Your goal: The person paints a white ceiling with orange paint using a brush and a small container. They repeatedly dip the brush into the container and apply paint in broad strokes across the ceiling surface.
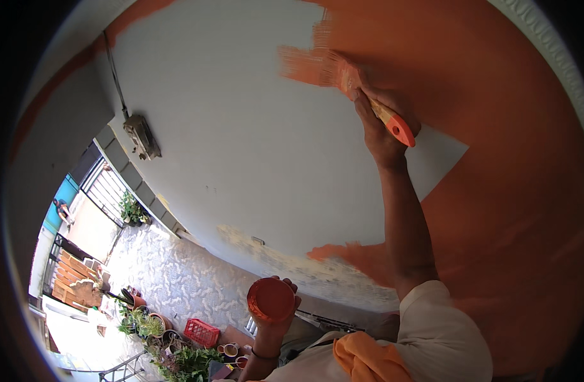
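Note:
Raised against the wall, my right hand [384, 130] is closed round the wooden handle of a paintbrush [401, 129] with an orange tip. Its bristles press on the wall at the ragged left edge of the orange paint [425, 51], where streaky strokes run onto the pale grey wall [253, 140]. Low in front of me, my left hand [279, 321] grips a round container of orange paint [271, 299] from below and its right side. Paint coats the inside of the container.
An electrical box [141, 137] with a cable is fixed on the wall at left. Potted plants [152, 325], a red crate [201, 332] and some cups [230, 349] stand on the patterned paving [177, 267] below. Far left, a person [63, 211] is by a gate.

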Action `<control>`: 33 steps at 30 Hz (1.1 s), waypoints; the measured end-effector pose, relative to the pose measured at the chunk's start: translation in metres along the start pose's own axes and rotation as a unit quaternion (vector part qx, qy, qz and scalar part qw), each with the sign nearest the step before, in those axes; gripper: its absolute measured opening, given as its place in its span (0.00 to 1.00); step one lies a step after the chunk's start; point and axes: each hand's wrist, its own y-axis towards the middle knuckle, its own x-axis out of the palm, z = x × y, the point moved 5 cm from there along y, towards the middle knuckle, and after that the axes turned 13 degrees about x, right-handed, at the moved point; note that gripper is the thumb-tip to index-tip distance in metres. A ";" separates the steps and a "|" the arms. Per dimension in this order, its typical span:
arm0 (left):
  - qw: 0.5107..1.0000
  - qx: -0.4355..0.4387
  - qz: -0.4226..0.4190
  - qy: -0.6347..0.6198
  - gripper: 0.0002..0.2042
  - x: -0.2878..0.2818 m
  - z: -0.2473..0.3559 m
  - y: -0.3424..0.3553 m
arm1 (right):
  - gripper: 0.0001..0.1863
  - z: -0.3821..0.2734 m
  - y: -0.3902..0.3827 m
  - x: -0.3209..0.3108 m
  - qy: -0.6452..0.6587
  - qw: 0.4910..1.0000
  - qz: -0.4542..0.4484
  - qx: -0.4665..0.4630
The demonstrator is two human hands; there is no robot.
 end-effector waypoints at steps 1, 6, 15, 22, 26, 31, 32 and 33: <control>1.000 -0.009 0.002 -0.004 0.29 0.003 -0.004 0.002 | 0.09 0.001 -0.001 -0.012 -0.003 1.000 -0.011 -0.014; 0.998 -0.048 -0.039 -0.013 0.29 0.003 -0.010 0.002 | 0.13 -0.047 0.020 -0.039 -0.134 0.965 -0.019 -0.225; 0.996 -0.072 -0.053 -0.018 0.29 0.010 -0.033 0.001 | 0.10 -0.019 -0.028 -0.032 -0.319 0.864 -0.168 -0.351; 0.996 -0.073 -0.046 -0.026 0.29 0.010 -0.030 -0.006 | 0.12 -0.040 -0.053 -0.048 -0.177 0.925 -0.248 -0.225; 0.995 -0.064 -0.068 -0.019 0.30 0.011 -0.027 -0.005 | 0.07 -0.031 -0.006 -0.111 -0.143 0.983 -0.097 0.069; 0.995 -0.057 -0.071 -0.039 0.29 0.010 -0.021 -0.006 | 0.11 -0.109 0.006 -0.101 -0.410 0.879 0.022 -0.242; 0.996 -0.055 -0.066 -0.029 0.29 0.012 -0.021 -0.006 | 0.13 -0.107 0.003 -0.087 -0.433 0.873 -0.001 -0.224; 0.996 -0.056 -0.063 -0.020 0.28 0.014 -0.023 -0.003 | 0.15 -0.102 -0.004 -0.069 -0.459 0.864 -0.023 -0.207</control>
